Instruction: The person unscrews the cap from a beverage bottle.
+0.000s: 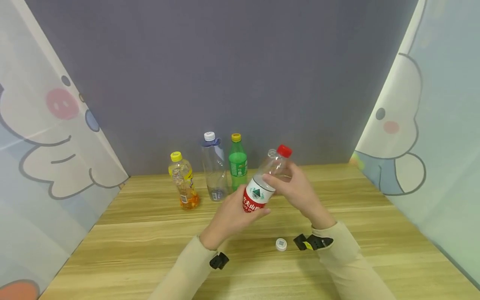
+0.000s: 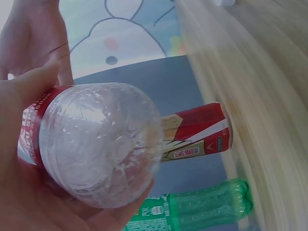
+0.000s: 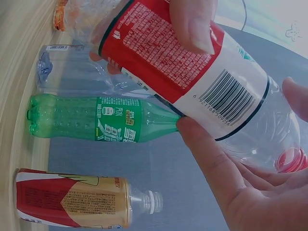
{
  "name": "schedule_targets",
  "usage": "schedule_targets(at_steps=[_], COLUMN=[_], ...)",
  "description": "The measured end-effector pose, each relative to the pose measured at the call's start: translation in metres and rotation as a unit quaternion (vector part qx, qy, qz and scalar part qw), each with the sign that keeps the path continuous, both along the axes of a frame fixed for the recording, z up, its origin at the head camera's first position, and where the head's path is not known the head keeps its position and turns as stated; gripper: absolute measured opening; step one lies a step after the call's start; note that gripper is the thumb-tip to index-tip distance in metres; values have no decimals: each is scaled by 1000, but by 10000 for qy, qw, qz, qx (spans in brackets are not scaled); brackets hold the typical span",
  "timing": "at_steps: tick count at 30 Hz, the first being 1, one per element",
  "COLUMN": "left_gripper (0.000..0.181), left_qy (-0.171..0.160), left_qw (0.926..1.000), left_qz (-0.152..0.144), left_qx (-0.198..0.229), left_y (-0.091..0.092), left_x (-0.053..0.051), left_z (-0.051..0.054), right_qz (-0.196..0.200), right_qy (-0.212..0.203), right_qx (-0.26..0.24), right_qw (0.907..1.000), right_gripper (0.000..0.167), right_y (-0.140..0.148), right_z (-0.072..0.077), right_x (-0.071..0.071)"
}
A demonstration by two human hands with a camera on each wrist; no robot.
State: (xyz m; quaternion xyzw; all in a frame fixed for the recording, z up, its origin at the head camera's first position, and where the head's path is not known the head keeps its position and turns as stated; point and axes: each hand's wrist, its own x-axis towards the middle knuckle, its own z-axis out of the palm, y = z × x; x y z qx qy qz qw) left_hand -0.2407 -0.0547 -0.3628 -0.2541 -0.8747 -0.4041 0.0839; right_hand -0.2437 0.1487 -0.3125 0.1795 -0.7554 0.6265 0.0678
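A clear plastic water bottle (image 1: 258,192) with a red-and-white label and red cap (image 1: 284,151) is held tilted above the table, its cap end up to the right. My left hand (image 1: 234,212) grips it round the label, thumb across the front. My right hand (image 1: 298,187) holds the upper part, thumb near the label's top edge and fingers on the far side below the cap. In the right wrist view the barcode (image 3: 226,97) faces the camera. The bottle's clear base (image 2: 103,139) points toward the left wrist camera.
Behind stand a yellow-capped bottle (image 1: 183,183) with orange bits at its base, a tall clear bottle (image 1: 214,175), a green bottle (image 1: 238,162) and an uncapped bottle with a red-and-gold label (image 3: 72,199). A white cap (image 1: 281,244) lies on the wooden table (image 1: 150,250).
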Motion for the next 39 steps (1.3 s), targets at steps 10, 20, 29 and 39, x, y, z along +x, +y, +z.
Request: schedule_targets(at_steps=[10, 20, 29, 39], left_gripper=[62, 61, 62, 68], left_qy=[122, 420, 694, 765], left_qw=[9994, 9981, 9947, 9924], left_qz=[-31, 33, 208, 291], left_qx=[-310, -446, -729, -918], left_y=[-7, -17, -25, -31], left_x=[1, -1, -3, -5], left_z=[8, 9, 13, 19], right_qz=[67, 153, 358, 595], right_qy=[30, 315, 211, 211], right_qx=[-55, 166, 147, 139], right_qw=[10000, 9992, 9990, 9979], right_gripper=[65, 62, 57, 47], right_y=[-1, -6, -4, 0], right_z=[-4, -4, -3, -2], right_x=[-3, -2, -1, -2])
